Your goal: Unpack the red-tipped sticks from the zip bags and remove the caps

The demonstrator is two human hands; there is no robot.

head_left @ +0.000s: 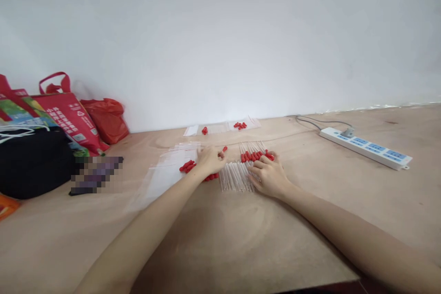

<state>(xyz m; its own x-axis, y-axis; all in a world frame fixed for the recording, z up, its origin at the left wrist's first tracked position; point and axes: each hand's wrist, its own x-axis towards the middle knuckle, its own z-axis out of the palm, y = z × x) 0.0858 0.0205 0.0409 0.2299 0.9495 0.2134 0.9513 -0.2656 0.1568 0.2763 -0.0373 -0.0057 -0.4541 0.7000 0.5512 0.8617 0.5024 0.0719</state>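
A row of clear tubes with red caps [241, 167] lies on the wooden table [220, 239]. My right hand [270, 175] rests on the right part of this row, fingers curled over the red-capped ends. My left hand [211, 160] is closed in a pinch on a small red cap [224, 149], just left of the row. Loose red caps [188, 166] lie by my left wrist. Clear plastic bags [165, 170] lie flat to the left of that hand.
Further back lie two more clear bags with red caps [240, 125]. A white power strip [367, 148] with its cable sits at the right. Red shopping bags [74, 117] and a black bag [32, 161] stand at the left against the white wall.
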